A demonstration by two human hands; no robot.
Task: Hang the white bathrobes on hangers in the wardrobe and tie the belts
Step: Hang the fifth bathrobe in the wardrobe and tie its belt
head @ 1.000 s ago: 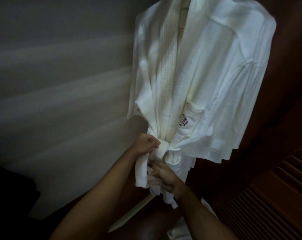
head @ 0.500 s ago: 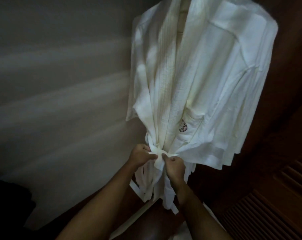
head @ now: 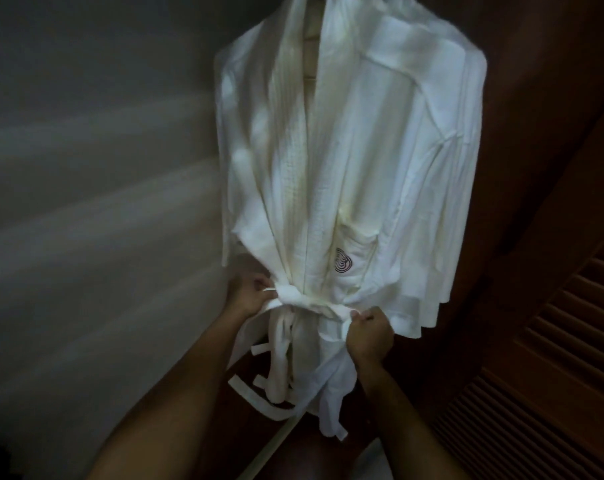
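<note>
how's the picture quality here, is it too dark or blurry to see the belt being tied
Head view: dim, corners and louvred door near black; the wall is streaked with motion blur; the white bathrobe is bright but soft; the belt and both hands, left hand and right hand, stay readable.

I can't see the hanger; the bathrobe [head: 356, 150] is cut off by the top edge. My left hand's [head: 248, 292] fingertips are hidden behind the belt [head: 307, 301].

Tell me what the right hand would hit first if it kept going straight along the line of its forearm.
The right hand, gripping the white fabric belt, points up and away at the hanging white bathrobe. It would likely press into the robe's lower front first, though depth is unclear.
</note>
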